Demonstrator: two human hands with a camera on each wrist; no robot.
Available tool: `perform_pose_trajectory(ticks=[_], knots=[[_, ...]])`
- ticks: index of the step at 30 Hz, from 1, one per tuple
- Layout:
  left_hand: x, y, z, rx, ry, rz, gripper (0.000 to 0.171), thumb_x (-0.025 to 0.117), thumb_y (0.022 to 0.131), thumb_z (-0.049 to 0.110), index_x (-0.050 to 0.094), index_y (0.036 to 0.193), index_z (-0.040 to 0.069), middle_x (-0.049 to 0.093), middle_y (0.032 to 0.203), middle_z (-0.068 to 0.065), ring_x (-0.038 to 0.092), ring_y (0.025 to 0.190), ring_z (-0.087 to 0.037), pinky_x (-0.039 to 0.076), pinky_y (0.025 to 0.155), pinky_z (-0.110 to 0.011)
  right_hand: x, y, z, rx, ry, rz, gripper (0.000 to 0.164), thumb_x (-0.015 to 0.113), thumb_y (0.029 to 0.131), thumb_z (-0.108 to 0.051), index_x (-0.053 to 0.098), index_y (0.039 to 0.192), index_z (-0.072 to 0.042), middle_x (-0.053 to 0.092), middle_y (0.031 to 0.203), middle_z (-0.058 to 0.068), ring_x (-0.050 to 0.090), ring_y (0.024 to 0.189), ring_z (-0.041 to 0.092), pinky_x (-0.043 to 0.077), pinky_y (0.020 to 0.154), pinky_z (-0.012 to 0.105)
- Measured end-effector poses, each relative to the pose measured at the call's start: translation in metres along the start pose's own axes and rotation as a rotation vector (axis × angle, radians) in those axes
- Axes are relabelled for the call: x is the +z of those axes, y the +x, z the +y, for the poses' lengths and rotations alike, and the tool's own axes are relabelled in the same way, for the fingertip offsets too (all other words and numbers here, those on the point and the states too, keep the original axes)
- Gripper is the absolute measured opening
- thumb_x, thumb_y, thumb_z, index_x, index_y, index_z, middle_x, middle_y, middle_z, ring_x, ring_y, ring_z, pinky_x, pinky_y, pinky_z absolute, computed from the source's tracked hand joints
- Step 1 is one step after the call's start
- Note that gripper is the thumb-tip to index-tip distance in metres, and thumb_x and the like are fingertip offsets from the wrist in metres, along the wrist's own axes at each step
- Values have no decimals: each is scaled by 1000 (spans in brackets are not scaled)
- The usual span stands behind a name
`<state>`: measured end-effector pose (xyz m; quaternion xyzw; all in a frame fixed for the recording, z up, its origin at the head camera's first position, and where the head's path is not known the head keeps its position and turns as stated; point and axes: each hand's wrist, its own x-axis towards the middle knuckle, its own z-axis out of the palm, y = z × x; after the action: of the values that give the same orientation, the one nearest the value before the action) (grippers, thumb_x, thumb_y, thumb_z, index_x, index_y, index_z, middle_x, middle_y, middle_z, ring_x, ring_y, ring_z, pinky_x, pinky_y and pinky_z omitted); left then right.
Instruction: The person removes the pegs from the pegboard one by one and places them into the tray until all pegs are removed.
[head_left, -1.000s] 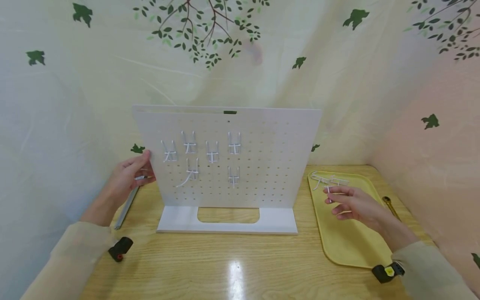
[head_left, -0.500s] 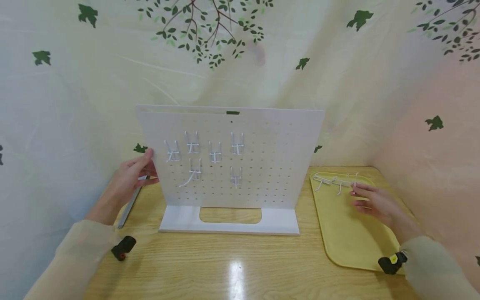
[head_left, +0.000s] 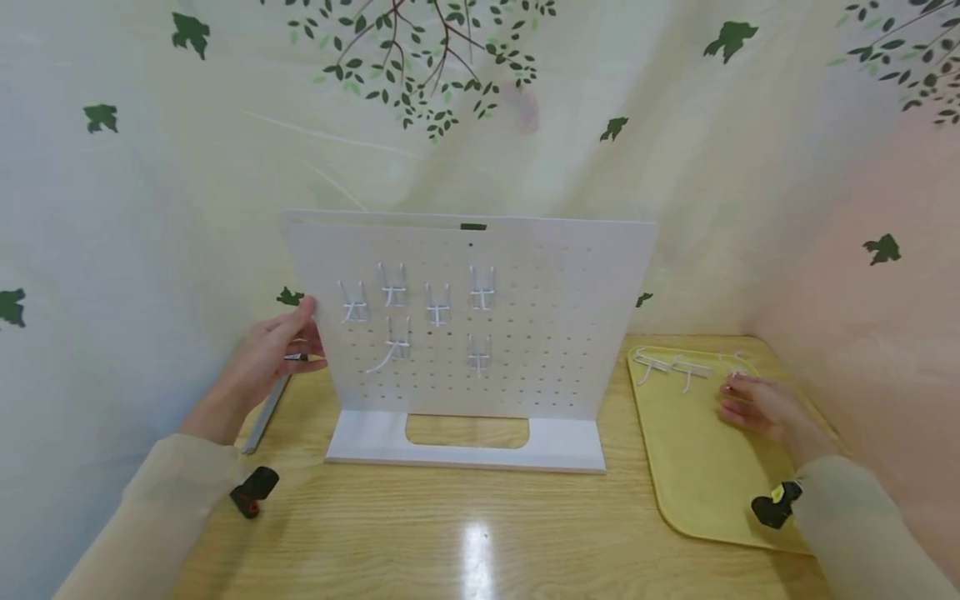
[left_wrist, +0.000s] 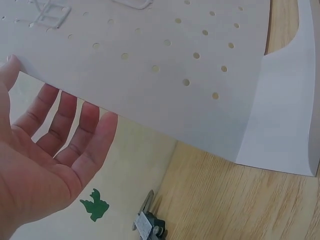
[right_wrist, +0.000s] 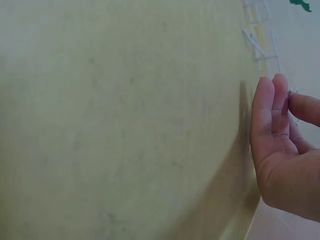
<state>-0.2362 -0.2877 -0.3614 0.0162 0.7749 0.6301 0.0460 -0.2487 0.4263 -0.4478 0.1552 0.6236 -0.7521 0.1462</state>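
A white pegboard (head_left: pixel 540 333) stands upright on its base, with several white wire hooks (head_left: pixel 397 344) on its left and middle part. My left hand (head_left: pixel 266 362) holds the board's left edge; in the left wrist view its thumb is at the front and its fingers (left_wrist: pixel 82 125) go behind. Over the back right of the yellow tray (head_left: pixel 697 492), my right hand (head_left: pixel 761 408) pinches a white hook (head_left: pixel 735 375) between thumb and fingertips. That hook is mostly hidden by the hand. Other white hooks (head_left: pixel 688 368) lie to its left along the tray's back.
A grey metal bar (head_left: pixel 266 417) lies on the wooden table (head_left: pixel 405 533) left of the board. In the left wrist view a caliper-like tool with a small display (left_wrist: pixel 145 225) shows behind the board. A curtain with leaf prints (head_left: pixel 540 167) hangs behind.
My right hand has moved right and back along the tray, away from the hooks at its left, with a hook at its fingertips. The left hand stays at the board's edge.
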Motion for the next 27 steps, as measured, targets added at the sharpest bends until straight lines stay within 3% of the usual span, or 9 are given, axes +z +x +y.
perform_pose_trajectory(ticks=[5,9,12,27], knots=[[-1,0,1,-12,8,-24,63,48,101,61,61,111,1,66,102,-6,68,93,-21,61,84,-36,-4,1,6,-27,-63,-10,22,52,107,-12,66,91,-19,72,86,-4,72,77,14,62,75,33],[-4,-1,2,-15,5,-36,61,46,102,60,60,111,1,65,100,-6,68,92,-19,60,85,-37,-2,3,10,-48,-121,-6,9,52,107,-13,60,105,-12,71,88,-5,72,80,13,62,76,32],[-5,-1,3,-19,15,-38,62,46,102,60,59,111,1,64,100,-6,68,91,-19,60,85,-37,0,4,10,-45,-149,8,8,51,107,-12,54,113,-8,71,88,-6,72,80,11,62,76,30],[-1,1,4,-39,51,-3,73,48,98,65,57,112,-6,61,107,-12,66,92,-22,61,84,-39,0,2,7,-21,-160,64,8,50,107,-10,55,111,-6,70,83,-6,72,77,9,61,75,28]])
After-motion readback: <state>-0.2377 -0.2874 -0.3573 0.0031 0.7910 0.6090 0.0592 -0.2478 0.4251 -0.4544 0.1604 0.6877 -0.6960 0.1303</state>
